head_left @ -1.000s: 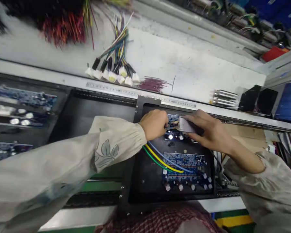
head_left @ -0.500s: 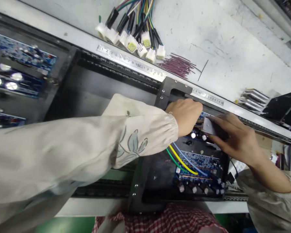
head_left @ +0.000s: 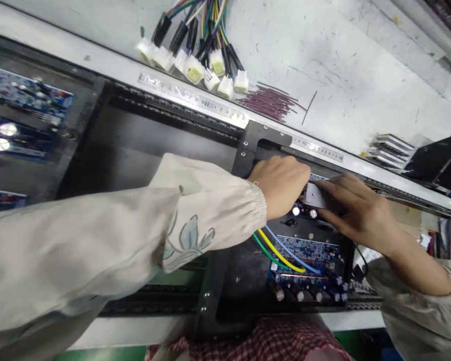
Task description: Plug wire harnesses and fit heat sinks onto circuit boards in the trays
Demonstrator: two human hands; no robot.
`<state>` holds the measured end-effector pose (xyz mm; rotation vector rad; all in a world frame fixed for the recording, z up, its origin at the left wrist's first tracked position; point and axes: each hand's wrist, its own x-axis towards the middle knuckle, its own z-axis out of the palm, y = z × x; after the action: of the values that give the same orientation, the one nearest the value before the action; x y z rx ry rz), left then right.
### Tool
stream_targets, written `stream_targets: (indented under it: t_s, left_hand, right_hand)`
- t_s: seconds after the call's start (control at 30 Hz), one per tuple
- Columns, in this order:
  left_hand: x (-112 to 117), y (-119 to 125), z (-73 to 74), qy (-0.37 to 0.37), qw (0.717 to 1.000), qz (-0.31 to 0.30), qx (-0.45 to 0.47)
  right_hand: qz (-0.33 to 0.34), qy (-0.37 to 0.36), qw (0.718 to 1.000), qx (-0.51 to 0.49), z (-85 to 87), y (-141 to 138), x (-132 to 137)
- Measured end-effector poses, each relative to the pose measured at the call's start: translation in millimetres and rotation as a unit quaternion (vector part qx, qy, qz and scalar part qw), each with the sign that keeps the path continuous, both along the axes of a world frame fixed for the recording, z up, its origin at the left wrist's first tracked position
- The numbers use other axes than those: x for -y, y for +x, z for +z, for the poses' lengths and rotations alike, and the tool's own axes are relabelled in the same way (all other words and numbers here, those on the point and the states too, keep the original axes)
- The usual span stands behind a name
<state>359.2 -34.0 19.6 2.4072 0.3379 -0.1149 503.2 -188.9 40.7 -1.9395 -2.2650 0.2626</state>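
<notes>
head view: left hand [head_left: 280,186] curled closed, its hold hidden; right hand [head_left: 357,213] pinches stiff, light-looking metal plate [head_left: 317,195] over fragile circuit board [head_left: 304,250], best held by edges.

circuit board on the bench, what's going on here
A person is working with both hands at a blue circuit board set in a black metal fixture. The right hand holds a silver metal piece at the board's far edge, and the left hand sits right beside it. Green, yellow and blue wires run from under that hand toward the board.
</notes>
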Motion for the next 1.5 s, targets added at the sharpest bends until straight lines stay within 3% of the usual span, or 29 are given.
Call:
stream_targets:
  t_s: [0.1, 0.2, 0.37, 0.6, 0.87, 1.27, 1.37, 1.43, 1.5]
  left_hand:
    - [4, -2, 1.9, 0.069, 0.996, -0.063, 0.0]
    - [8, -4, 3.5, 0.125, 0.987, -0.1, -0.019]
    - [9, -5, -3.1, 0.193, 0.967, -0.163, -0.025]
    - [10, -5, -1.7, 0.236, 0.956, -0.162, -0.057]
    - [13, -2, 1.6, 0.233, 0.957, -0.152, -0.078]
    - [15, -1, -0.6, 0.252, 0.951, -0.153, -0.093]
    - [16, -1, -1.1, 0.257, 0.952, -0.149, -0.076]
    - [16, -1, -1.4, 0.266, 0.95, -0.149, -0.071]
    - [16, -2, -1.6, 0.285, 0.944, -0.154, -0.062]
  right_hand:
    - [-0.012, -0.029, 0.999, 0.001, 3.5, 1, -2]
    - [-0.022, -0.072, 0.997, -0.014, 17.6, 12, 6]
    - [-0.117, -0.018, 0.992, -0.04, 33.0, 37, 47]
    - [-0.105, -0.014, 0.992, -0.066, 4.8, 45, 58]
    - [-0.108, 0.025, 0.989, -0.093, -6.6, 47, 61]
    - [-0.176, 0.057, 0.974, -0.128, -15.1, 36, 60]
    - [-0.168, 0.056, 0.975, -0.131, -8.7, 33, 58]
    - [-0.154, 0.05, 0.978, -0.129, 1.0, 44, 65]
    - [-0.218, 0.072, 0.968, -0.1, 7.9, 67, 87]
